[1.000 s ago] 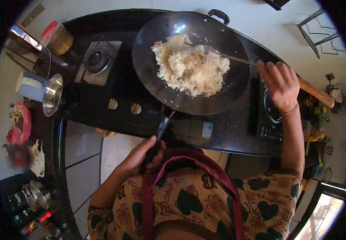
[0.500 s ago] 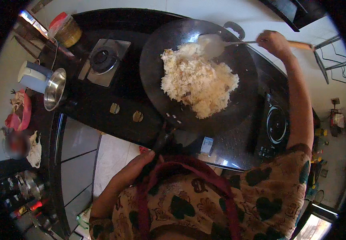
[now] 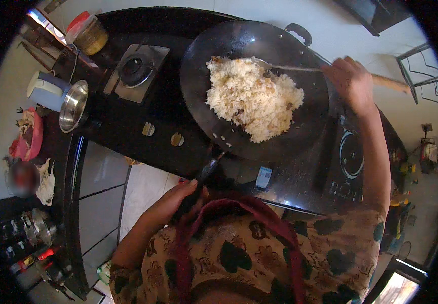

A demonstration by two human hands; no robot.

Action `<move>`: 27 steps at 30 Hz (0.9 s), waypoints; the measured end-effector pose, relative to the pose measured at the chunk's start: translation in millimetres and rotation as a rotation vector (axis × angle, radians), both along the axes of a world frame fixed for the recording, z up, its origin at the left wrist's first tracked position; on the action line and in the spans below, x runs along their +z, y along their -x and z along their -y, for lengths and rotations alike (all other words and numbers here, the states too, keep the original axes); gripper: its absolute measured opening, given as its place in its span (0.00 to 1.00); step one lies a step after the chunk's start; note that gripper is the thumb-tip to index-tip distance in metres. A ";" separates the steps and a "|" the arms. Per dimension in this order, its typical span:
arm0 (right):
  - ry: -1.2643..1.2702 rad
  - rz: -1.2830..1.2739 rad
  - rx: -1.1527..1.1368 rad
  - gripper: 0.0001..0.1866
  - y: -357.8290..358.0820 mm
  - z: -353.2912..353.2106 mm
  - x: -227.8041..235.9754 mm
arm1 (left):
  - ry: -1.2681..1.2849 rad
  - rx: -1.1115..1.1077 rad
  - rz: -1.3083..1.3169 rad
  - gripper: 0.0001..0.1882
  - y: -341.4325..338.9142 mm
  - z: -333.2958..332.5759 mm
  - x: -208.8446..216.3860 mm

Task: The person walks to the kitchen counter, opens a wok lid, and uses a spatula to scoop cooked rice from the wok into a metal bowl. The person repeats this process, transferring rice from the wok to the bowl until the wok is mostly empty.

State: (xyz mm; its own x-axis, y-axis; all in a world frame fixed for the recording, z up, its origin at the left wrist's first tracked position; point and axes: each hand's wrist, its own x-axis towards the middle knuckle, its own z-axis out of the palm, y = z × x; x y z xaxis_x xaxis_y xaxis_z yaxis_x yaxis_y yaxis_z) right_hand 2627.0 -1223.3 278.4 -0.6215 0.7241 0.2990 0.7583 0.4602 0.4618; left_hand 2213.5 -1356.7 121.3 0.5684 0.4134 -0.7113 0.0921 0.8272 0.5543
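Observation:
A large dark wok (image 3: 300, 137) holds a heap of white rice (image 3: 254, 99) with small brownish bits in it. My left hand (image 3: 182, 196) is closed round the wok's long black handle (image 3: 204, 175), near my body. At the far right my right hand (image 3: 351, 83) grips a wok spatula (image 3: 300, 69) by its long shaft, the wooden end sticking out behind the hand. The spatula's head is at the far edge of the rice, mostly hidden in it. A few loose grains lie on the wok wall near the handle.
Left of the wok are a second burner (image 3: 136, 71) and two stove knobs (image 3: 177, 140). Farther left stand a steel bowl (image 3: 74, 107), a blue-grey jug (image 3: 46, 92) and a red-lidded container (image 3: 91, 38). An induction cooktop (image 3: 350, 157) lies to the right; a wire rack (image 3: 421, 76) is beyond.
The spatula's broad head has gone from above the rice's far edge down into it. My right hand has moved slightly down and nearer. My left hand still holds the wok handle.

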 end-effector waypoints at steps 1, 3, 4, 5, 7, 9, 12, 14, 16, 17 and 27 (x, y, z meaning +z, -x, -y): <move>-0.024 0.051 0.007 0.12 8.3 16.7 5.5 | 0.017 0.022 0.034 0.22 1.0 1.0 -1.3; -0.073 0.156 0.012 0.14 25.8 49.4 14.5 | 0.049 0.058 0.103 0.22 -0.5 3.8 -2.3; -0.118 0.196 -0.005 0.15 31.3 62.7 17.6 | 0.043 0.043 0.104 0.22 -0.4 3.3 0.3; -0.163 0.237 -0.021 0.17 37.0 74.3 19.7 | 0.038 0.028 0.105 0.22 0.2 2.2 4.5; -0.247 0.281 -0.088 0.20 43.2 100.4 26.6 | 0.027 -0.009 0.145 0.22 2.0 1.7 6.4; -0.321 0.282 -0.168 0.21 44.1 123.8 32.8 | 0.025 -0.033 0.221 0.22 4.5 2.4 -0.4; -0.237 0.265 -0.268 0.19 65.7 147.7 28.4 | 0.062 -0.057 0.300 0.22 6.3 0.6 1.7; -0.160 0.286 -0.278 0.20 81.4 158.9 21.1 | 0.099 -0.046 0.345 0.23 7.2 2.8 -4.5; -0.155 0.316 -0.297 0.20 101.5 170.7 25.0 | 0.113 -0.046 0.371 0.23 6.1 2.0 -9.8; -0.153 0.331 -0.306 0.20 113.4 177.1 28.1 | 0.106 -0.053 0.370 0.23 5.8 0.8 -10.3; 0.122 0.614 -0.247 0.05 236.0 180.8 -0.2 | 0.229 0.004 0.480 0.24 -3.4 11.9 -30.8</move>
State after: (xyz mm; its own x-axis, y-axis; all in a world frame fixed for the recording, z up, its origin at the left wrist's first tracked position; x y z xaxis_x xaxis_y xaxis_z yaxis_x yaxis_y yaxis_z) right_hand 2391.0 -1404.1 278.2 -0.4648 0.8728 -0.1488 0.4641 0.3832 0.7986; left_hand 2216.9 -1368.6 90.6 0.8509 0.2811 -0.4437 -0.1314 0.9319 0.3382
